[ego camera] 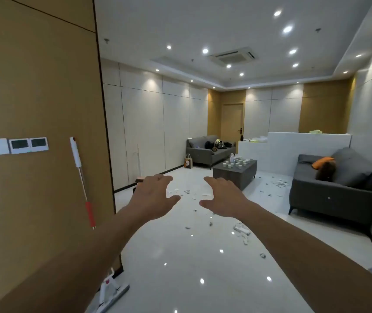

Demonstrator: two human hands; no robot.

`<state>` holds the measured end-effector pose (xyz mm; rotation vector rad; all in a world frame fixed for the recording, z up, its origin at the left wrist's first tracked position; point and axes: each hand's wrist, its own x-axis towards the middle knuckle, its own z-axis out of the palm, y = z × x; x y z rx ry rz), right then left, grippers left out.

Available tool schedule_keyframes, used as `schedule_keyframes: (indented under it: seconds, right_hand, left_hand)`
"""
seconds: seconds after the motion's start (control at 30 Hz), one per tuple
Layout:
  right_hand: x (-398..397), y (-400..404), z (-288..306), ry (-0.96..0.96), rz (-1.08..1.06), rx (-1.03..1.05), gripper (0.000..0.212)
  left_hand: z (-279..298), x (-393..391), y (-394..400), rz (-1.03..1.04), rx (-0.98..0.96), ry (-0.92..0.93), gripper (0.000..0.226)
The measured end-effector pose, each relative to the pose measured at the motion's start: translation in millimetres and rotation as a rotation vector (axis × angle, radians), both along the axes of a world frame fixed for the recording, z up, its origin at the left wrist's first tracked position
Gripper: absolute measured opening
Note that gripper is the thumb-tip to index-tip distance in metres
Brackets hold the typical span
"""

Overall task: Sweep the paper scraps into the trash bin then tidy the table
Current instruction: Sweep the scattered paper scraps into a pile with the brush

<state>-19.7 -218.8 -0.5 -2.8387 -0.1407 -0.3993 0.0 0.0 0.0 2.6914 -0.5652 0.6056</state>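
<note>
Both my arms stretch forward at chest height. My left hand (152, 195) and my right hand (222, 196) are spread with relaxed fingers and hold nothing. Paper scraps (241, 231) lie strewn over the glossy white floor, with more paper scraps (279, 182) beside the right sofa. A mop with a white and red handle (83, 184) leans against the brown wall on my left, its flat head (112, 294) on the floor. The grey coffee table (246, 175) stands farther back with several small white cups (237, 162) on it. No trash bin is in sight.
A grey sofa (334, 190) with an orange cushion stands at the right. Another grey sofa (210, 150) with dark bags sits at the far wall, a paper bag (188, 162) beside it. A white partition (293, 150) stands behind the table. A broom (138, 163) leans against the left wall.
</note>
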Motion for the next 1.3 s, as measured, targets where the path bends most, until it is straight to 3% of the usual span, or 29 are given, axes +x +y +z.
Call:
schedule_keyframes:
  seconds: [0.5,0.57,0.8,1.3]
  right_hand:
    - [339.1,-98.0,10.3,0.054,0.032,0.023,0.078]
    - [353.6,-98.6,8.4,0.069,0.036,0.02,0.078]
    - [510.2,-94.0,-7.2,0.076,0.071,0.021,0.077]
    - [904.7,-69.4,12.0,0.044,0.015,-0.007,0.08]
  left_hand:
    - [6.7,329.3,-96.8,0.102,0.035,0.013,0.065]
    - [8.1,344.4,-96.0,0.108,0.064,0.012,0.065]
    - [-11.1,503.4,-96.9,0.106,0.051,0.065,0.064]
    - [18.0,906.7,-61.1,0.088,0.001,0.002,0.062]
